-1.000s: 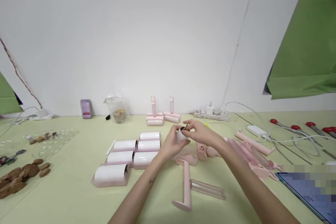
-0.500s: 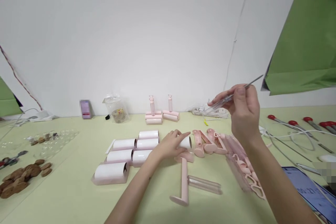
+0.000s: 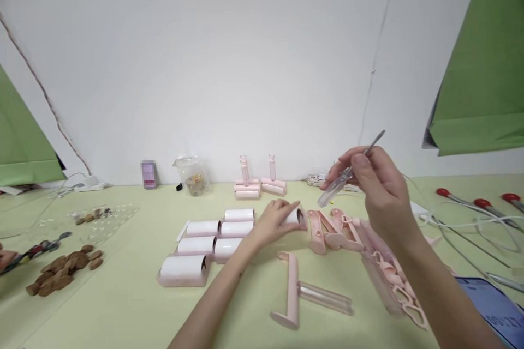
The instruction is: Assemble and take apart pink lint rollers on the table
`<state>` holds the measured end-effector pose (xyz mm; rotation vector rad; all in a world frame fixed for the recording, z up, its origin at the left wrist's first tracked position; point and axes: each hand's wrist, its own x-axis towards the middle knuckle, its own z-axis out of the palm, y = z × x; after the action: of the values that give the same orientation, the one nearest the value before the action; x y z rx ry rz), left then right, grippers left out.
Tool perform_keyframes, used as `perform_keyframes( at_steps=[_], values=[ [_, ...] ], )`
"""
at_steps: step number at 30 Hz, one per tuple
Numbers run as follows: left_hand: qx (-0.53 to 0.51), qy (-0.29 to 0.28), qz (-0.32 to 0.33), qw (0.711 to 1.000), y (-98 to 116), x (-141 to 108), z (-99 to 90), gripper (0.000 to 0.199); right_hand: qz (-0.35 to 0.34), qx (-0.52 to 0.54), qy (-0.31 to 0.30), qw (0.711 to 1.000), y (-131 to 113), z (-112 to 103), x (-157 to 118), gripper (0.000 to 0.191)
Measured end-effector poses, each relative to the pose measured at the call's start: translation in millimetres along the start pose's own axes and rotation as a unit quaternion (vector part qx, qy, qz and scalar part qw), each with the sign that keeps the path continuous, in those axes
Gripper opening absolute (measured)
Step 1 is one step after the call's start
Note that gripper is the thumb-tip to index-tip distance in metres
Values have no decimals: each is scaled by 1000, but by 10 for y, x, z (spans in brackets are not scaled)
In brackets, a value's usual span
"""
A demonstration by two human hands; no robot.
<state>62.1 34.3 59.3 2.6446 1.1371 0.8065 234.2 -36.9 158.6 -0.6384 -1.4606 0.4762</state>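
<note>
A white wall (image 3: 262,65) backs the pale green table (image 3: 131,316); green cloth (image 3: 483,65) hangs at upper right. The right hand (image 3: 380,180) is raised, gripping a clear-handled tool (image 3: 335,187) — perhaps a screwdriver — shaft upward. The left hand (image 3: 270,223), low over the table, grasps a white roll (image 3: 292,217) beside pink frames (image 3: 316,233).

Screwdriver (image 3: 336,187): transparent handle, slim metal shaft. Held raised in the right hand (image 3: 379,182), handle slanting downward below the fingers, shaft pointing up above them. White roll (image 3: 292,217): hollow, on its side, gripped by the left hand (image 3: 271,223), dark open end facing away from that hand.
</note>
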Motion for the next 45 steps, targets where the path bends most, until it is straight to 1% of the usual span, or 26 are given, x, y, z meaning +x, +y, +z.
perform_keyframes(
  at_steps=[1, 2, 4, 6, 8, 9, 11, 13, 14, 16, 20, 22, 24, 25, 27, 29, 30, 31, 32, 34, 35, 37, 39, 40, 42, 45],
  values=[
    [-8, 27, -9, 1000, -21, 33, -153, 58, 1, -8, 10, 1000, -17, -14, -5, 16],
    [-9, 41, -29, 999, -68, 57, -320, 58, 3, -18, 20, 1000, -31, -29, -7, 17],
    [14, 25, -106, 994, -249, 62, -651, 55, 24, -38, 27, 999, -47, -63, -1, 19],
    [34, 9, -156, 987, -532, -5, -915, 54, 62, -45, 4, 997, -32, -93, 12, 21],
    [49, -6, -210, 976, -852, -137, -1060, 56, 107, -39, -49, 992, 27, -104, 15, 24],
    [54, -14, -239, 969, -1003, -218, -1086, 57, 132, -36, -80, 987, 73, -100, 4, 26],
    [52, -32, -290, 955, -1246, -381, -1067, 60, 178, -58, -143, 972, 190, -78, -53, 28],
    [36, -49, -320, 945, -1396, -517, -1002, 64, 214, -125, -211, 946, 315, -49, -163, 30],
    [27, -54, -328, 943, -1439, -570, -970, 65, 222, -166, -245, 929, 372, -38, -235, 31],
    [13, -59, -339, 939, -1486, -646, -928, 65, 213, -230, -296, 902, 461, -26, -397, 33],
    [15, -54, -361, 931, -1487, -702, -923, 66, 161, -260, -393, 867, 592, -54, -745, 32],
    [22, -36, -360, 932, -1430, -684, -933, 58, 143, -281, -443, 839, 670, -80, -907, 29],
    [31, 0, -345, 938, -1286, -640, -928, 47, 124, -316, -460, 820, 751, -96, -1040, 25],
    [35, 23, -333, 942, -1169, -617, -912, 43, 114, -330, -461, 815, 784, -99, -1090, 26],
    [37, 64, -302, 950, -839, -595, -836, 40, 88, -350, -461, 811, 819, -94, -1149, 23],
    [22, 78, -272, 959, -420, -632, -686, 41, 53, -364, -457, 810, 811, -83, -1159, 12],
    [0, 70, -260, 963, -204, -670, -583, 41, 37, -373, -450, 811, 795, -75, -1153, 7],
    [-67, 28, -272, 960, -3, -714, -466, 43, 23, -385, -439, 811, 777, -66, -1147, 4],
    [-137, -8, -282, 950, 173, -754, -336, 43, 11, -398, -427, 812, 760, -55, -1145, 4],
    [-256, -60, -308, 914, 424, -793, -65, 48, -13, -416, -405, 814, 744, -29, -1160, 6],
    [-305, -78, -312, 896, 497, -786, 65, 51, -24, -425, -395, 814, 748, -16, -1178, 11],
    [-370, -67, -311, 873, 562, -735, 281, 55, -31, -442, -386, 809, 778, 6, -1224, 22],
    [-401, -45, -318, 858, 572, -679, 414, 58, -14, -438, -387, 811, 818, 13, -1261, 25],
    [-407, -35, -326, 853, 572, -662, 447, 59, -1, -429, -389, 815, 832, 12, -1270, 23],
    [-405, -36, -336, 849, 579, -657, 460, 60, 20, -408, -396, 823, 835, 1, -1264, 17],
    [-381, -52, -296, 874, 601, -677, 423, 59, 27, -388, -424, 818, 748, -28, -1203, 17]
  ],
)
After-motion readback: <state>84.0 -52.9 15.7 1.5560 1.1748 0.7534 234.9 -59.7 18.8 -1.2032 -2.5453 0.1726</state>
